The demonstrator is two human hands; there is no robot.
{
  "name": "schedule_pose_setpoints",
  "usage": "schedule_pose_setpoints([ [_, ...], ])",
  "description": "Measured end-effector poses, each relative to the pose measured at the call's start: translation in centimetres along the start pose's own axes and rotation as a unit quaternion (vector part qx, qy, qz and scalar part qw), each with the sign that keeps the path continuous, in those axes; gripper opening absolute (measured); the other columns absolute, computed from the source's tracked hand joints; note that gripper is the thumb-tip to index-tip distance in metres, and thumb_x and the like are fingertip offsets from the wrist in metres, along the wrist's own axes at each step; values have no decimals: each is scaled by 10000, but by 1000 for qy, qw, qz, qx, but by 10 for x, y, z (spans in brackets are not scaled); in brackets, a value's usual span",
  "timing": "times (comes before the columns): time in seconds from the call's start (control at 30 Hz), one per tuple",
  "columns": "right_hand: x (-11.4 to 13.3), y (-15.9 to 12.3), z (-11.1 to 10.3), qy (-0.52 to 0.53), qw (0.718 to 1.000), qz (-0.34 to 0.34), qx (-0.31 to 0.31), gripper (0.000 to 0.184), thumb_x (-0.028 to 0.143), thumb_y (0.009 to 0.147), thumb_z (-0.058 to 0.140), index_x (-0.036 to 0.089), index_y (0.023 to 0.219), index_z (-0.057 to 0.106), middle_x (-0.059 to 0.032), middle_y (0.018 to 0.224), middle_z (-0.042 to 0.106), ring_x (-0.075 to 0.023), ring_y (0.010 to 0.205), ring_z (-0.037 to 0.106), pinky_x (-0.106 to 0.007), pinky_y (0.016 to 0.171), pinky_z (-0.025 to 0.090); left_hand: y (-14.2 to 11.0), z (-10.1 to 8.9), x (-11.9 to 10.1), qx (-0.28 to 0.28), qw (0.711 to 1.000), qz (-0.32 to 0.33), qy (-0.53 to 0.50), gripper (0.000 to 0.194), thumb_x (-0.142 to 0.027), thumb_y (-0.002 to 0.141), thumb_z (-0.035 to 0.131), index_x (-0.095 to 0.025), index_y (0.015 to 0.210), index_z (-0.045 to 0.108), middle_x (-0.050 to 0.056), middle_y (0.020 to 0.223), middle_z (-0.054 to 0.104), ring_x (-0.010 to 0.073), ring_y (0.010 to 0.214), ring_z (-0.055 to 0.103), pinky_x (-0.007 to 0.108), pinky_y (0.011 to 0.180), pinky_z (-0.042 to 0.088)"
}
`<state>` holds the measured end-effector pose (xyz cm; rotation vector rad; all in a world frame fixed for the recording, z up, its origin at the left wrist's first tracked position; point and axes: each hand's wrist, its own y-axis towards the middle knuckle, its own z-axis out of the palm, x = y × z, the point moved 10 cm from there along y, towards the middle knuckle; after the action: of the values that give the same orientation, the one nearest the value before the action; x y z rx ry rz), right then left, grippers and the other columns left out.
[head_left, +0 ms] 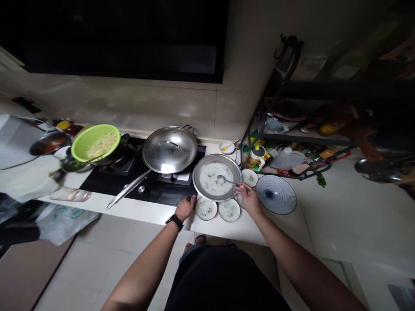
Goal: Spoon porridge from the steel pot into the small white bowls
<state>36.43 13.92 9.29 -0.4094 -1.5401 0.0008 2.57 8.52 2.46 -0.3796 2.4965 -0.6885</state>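
Observation:
My right hand [249, 199] is closed on the handle of a metal spoon [231, 181]. The spoon's head dips into a white liquid with small green bits, inside a wide metal bowl [197, 183]. My left hand [185, 208], with a dark band at its wrist, rests by the counter edge left of the small dishes; its thumb points out and its other fingers show only partly. In front of the metal bowl sit two small dishes, a left dish [206, 209] and a right dish [229, 210], both with similar white liquid. Another small dish [250, 178] stands at the bowl's right, and one more is partly behind my right hand.
A lidded pan [170, 151] with a long handle sits on the black cooktop [155, 194]. Left of it is a green basin [78, 149] holding pale shreds. To the right are a striped bowl [276, 194] and a rack [256, 125] of bottles. A yellow-filled dish [227, 147] stands behind.

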Motion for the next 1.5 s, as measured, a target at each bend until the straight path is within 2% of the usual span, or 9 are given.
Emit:
schedule_pose_setpoints([
  [0.23, -18, 5, 1, 83, 995, 48, -30, 301, 490, 825, 700, 214, 917, 623, -48, 772, 761, -279, 826, 793, -435, 819, 633, 0, -1, 3, -4, 1000, 2, -22, 601, -541, 1046, 248, -147, 1026, 701, 194, 1099, 768, 290, 1126, 701, 333, 914, 485],
  [0.47, -6, -1, -21, 124, 990, 60, -37, 331, 476, 786, 776, 206, 909, 629, -61, 790, 758, -296, 837, 792, -464, 848, 634, 0, -3, 3, 3, 1000, 3, -18, 615, -544, 1045, 229, -141, 1015, 693, 205, 1079, 767, 304, 1119, 704, 342, 907, 489],
  [0.8, 23, -36, -107, 163, 980, 22, -108, 404, 481, 687, 887, 187, 860, 671, -79, 929, 773, -287, 790, 789, -505, 870, 632, 2, -10, -1, 0, 1000, 13, 8, 620, -529, 1044, 220, -159, 967, 711, 189, 1069, 773, 301, 1092, 714, 338, 884, 497],
  [1.03, 18, -67, -172, 144, 975, 26, -164, 464, 504, 600, 935, 179, 816, 683, -79, 851, 774, -304, 769, 787, -519, 844, 642, 4, -10, 0, 2, 1000, 10, 24, 633, -544, 1041, 208, -164, 925, 700, 187, 1029, 777, 305, 1066, 721, 334, 859, 494],
  [1.17, 16, -77, -184, 78, 984, 17, -158, 507, 588, 664, 876, 172, 900, 709, -98, 852, 782, -306, 798, 788, -515, 864, 633, 4, -9, -1, 3, 1000, 9, 29, 616, -534, 1043, 217, -163, 937, 696, 184, 1023, 778, 302, 1072, 722, 328, 862, 494],
  [1.27, 26, -83, -177, -63, 991, -33, -110, 442, 601, 818, 740, 188, 974, 739, -115, 879, 794, -302, 826, 786, -502, 873, 630, 3, -9, -2, 6, 999, 9, 33, 611, -532, 1045, 217, -163, 948, 695, 183, 1043, 777, 298, 1090, 718, 324, 869, 493],
  [1.33, 43, -91, -155, -204, 970, -130, -16, 344, 522, 899, 664, 213, 1011, 766, -120, 980, 799, -294, 910, 779, -471, 911, 621, 3, -8, -2, 9, 999, 8, 36, 617, -537, 1046, 212, -162, 956, 693, 185, 1057, 775, 300, 1096, 715, 328, 877, 491],
  [1.43, 62, -117, -111, -371, 867, -305, 132, 266, 333, 960, 577, 245, 1113, 775, -99, 1161, 771, -255, 1049, 747, -391, 963, 601, 2, -7, -2, 9, 999, 6, 36, 620, -535, 1049, 209, -151, 974, 690, 195, 1078, 769, 305, 1104, 712, 334, 890, 487],
  [1.5, 71, -129, -91, -419, 811, -377, 158, 313, 237, 979, 523, 250, 1193, 751, -87, 1217, 752, -228, 1081, 734, -348, 971, 594, 2, -7, -3, 7, 999, 6, 34, 616, -530, 1051, 214, -144, 981, 689, 200, 1080, 767, 303, 1106, 711, 332, 893, 485],
])
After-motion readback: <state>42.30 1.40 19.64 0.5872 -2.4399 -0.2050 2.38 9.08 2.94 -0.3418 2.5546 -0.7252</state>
